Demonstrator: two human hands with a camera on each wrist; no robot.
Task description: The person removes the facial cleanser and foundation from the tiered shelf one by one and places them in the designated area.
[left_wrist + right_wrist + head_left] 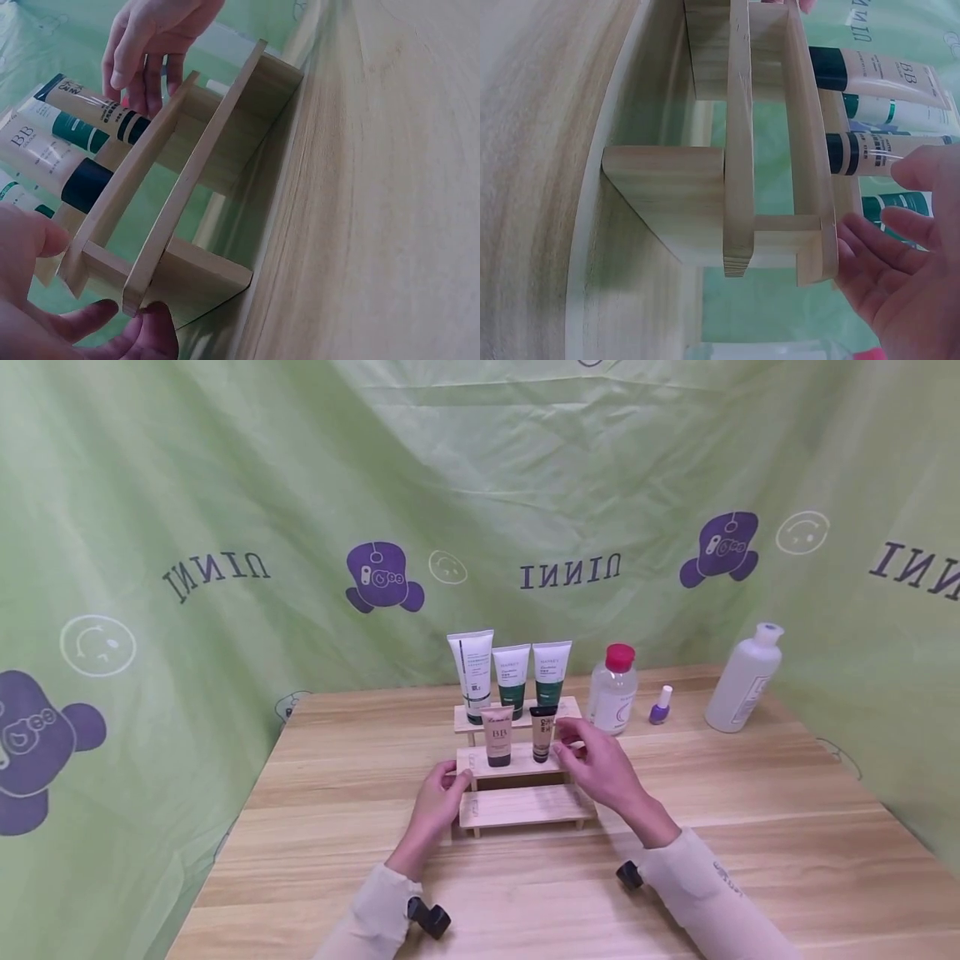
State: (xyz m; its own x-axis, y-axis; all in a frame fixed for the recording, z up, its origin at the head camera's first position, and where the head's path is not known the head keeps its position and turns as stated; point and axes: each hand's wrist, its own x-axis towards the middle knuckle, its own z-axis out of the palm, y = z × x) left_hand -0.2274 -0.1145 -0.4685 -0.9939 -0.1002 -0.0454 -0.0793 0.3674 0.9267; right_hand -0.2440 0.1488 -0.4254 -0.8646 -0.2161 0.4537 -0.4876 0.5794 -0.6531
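A three-tier wooden stand [525,807] stands on the table. On its middle tier are a pink BB cream tube [498,735] and a slim beige tube with dark ends [542,739]. My left hand [438,797] is at the stand's left end, its fingertips touching the ends of the boards, as the left wrist view shows. At the right end, my right hand [602,764] has loosely bent fingers beside the slim tube [862,153]. Its thumb overlaps that tube's top in the right wrist view, while other fingertips lie against the board end.
Three white-and-green tubes [512,672] stand on the top tier. Right of the stand are a clear bottle with a red cap [613,693], a purple nail polish bottle [660,706] and a white bottle [744,681]. A green printed curtain [480,485] hangs behind the table.
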